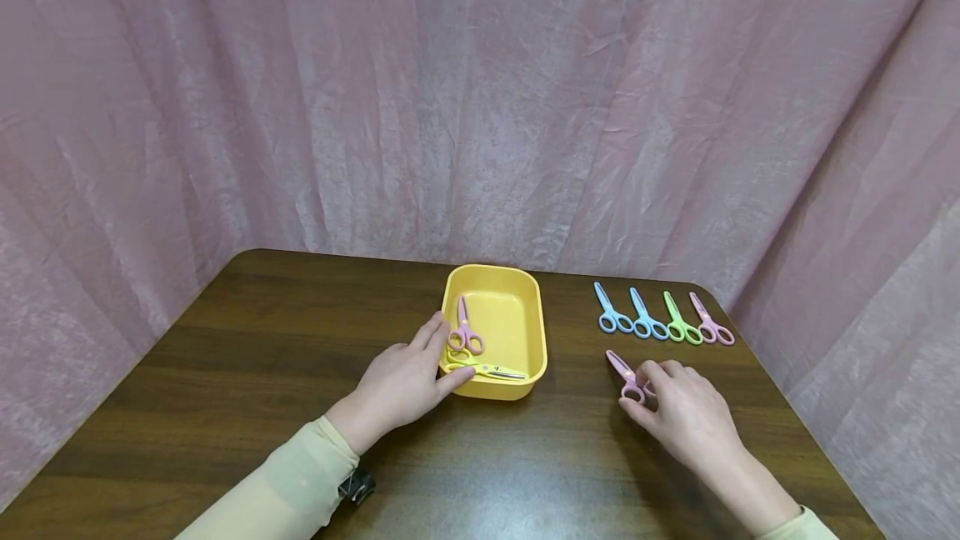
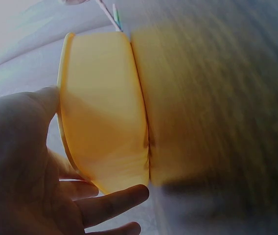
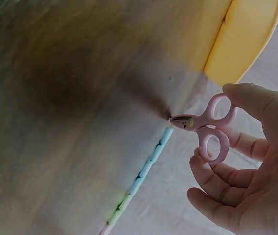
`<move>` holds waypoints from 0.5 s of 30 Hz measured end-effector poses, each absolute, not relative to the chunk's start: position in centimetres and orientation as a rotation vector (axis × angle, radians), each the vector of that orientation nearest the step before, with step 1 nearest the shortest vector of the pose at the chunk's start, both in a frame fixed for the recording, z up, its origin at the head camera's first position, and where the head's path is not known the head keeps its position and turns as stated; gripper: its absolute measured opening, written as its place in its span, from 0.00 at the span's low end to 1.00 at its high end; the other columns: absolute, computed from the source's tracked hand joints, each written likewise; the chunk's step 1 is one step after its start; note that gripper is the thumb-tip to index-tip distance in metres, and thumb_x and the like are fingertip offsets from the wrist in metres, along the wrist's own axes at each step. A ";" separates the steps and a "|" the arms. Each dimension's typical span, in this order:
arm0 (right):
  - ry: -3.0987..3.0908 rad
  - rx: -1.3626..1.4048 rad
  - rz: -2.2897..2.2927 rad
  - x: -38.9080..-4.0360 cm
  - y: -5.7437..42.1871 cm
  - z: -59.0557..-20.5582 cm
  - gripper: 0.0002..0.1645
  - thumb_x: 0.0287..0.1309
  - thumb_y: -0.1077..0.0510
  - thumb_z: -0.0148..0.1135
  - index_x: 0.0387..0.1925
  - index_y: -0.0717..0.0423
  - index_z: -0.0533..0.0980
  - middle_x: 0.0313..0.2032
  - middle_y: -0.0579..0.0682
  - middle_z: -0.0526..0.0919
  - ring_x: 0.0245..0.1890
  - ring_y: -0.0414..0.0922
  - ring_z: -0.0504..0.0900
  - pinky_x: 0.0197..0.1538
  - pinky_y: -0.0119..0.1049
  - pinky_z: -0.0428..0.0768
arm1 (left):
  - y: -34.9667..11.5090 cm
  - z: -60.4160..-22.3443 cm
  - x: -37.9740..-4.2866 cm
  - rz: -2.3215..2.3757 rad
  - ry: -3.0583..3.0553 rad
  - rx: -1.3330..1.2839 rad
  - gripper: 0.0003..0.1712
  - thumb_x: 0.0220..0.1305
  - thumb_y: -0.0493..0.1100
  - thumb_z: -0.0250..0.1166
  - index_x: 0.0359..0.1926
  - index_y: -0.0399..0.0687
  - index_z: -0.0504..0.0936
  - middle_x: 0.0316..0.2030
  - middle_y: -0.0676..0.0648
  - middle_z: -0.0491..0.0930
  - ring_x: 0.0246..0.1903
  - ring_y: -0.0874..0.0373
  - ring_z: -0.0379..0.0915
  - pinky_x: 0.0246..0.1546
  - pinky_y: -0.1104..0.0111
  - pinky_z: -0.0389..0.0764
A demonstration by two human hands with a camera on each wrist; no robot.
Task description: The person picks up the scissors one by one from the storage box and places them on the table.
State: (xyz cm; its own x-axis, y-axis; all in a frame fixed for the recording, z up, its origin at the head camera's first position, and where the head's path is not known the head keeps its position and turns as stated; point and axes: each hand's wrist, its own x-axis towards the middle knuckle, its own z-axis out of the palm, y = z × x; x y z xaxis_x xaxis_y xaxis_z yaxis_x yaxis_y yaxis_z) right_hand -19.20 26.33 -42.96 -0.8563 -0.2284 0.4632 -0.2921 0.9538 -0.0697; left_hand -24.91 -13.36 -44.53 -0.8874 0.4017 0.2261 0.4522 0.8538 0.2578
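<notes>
My left hand (image 1: 401,382) rests at the near left corner of a yellow plastic bin (image 1: 495,390). Its thumb lies over the near rim, and the other fingers extend along the left side, fairly straight in the left wrist view. Inside the bin are pink scissors (image 1: 463,323) and yellow scissors (image 1: 495,372), the latter partly under the thumb. To the right, my right hand (image 1: 690,415) pinches another pair of pink scissors (image 3: 195,121) by the finger loops. Their blades point away from me, and in the right wrist view the tip meets or nearly meets the tabletop.
Beyond my right hand, a row of scissors lies on the brown wooden table (image 1: 247,340): two blue pairs (image 1: 606,307) (image 1: 641,311), a green pair (image 1: 675,317) and a pink pair (image 1: 705,317). A pink curtain (image 1: 480,107) hangs behind the table's back edge.
</notes>
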 end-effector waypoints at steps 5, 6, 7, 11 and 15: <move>-2.660 0.369 0.186 -19.5 26.5 -43.3 0.19 0.53 0.50 0.86 0.34 0.44 0.79 0.34 0.50 0.83 0.33 0.52 0.81 0.36 0.55 0.79 | -13.4 -44.4 -24.8 -0.461 -2.877 -0.659 0.50 0.81 0.71 0.59 0.82 0.35 0.68 0.83 0.34 0.61 0.59 0.34 0.84 0.58 0.44 0.85; -2.669 0.365 0.188 -19.5 26.5 -43.4 0.19 0.53 0.50 0.86 0.34 0.44 0.79 0.34 0.49 0.83 0.33 0.52 0.81 0.37 0.55 0.79 | -13.4 -44.4 -24.8 -0.463 -2.879 -0.658 0.50 0.81 0.71 0.59 0.82 0.35 0.68 0.83 0.34 0.61 0.60 0.34 0.84 0.58 0.44 0.85; -2.678 0.362 0.189 -19.5 26.4 -43.5 0.19 0.53 0.50 0.86 0.34 0.44 0.80 0.34 0.49 0.82 0.33 0.52 0.81 0.37 0.55 0.79 | -13.3 -44.3 -24.8 -0.464 -2.879 -0.659 0.50 0.81 0.71 0.59 0.82 0.35 0.68 0.83 0.34 0.61 0.60 0.35 0.84 0.58 0.44 0.84; -2.722 0.350 0.191 -19.7 26.0 -43.8 0.19 0.53 0.48 0.86 0.34 0.43 0.79 0.32 0.45 0.80 0.32 0.50 0.80 0.36 0.54 0.78 | -13.3 -44.3 -24.8 -0.464 -2.875 -0.663 0.50 0.81 0.70 0.59 0.82 0.34 0.68 0.83 0.34 0.61 0.59 0.34 0.84 0.57 0.44 0.85; -2.743 0.372 0.176 -20.1 25.5 -43.9 0.20 0.54 0.46 0.86 0.35 0.42 0.79 0.30 0.43 0.77 0.30 0.47 0.77 0.35 0.53 0.78 | -13.3 -44.4 -24.8 -0.462 -2.872 -0.662 0.50 0.81 0.71 0.59 0.82 0.34 0.67 0.83 0.34 0.61 0.59 0.35 0.84 0.57 0.44 0.85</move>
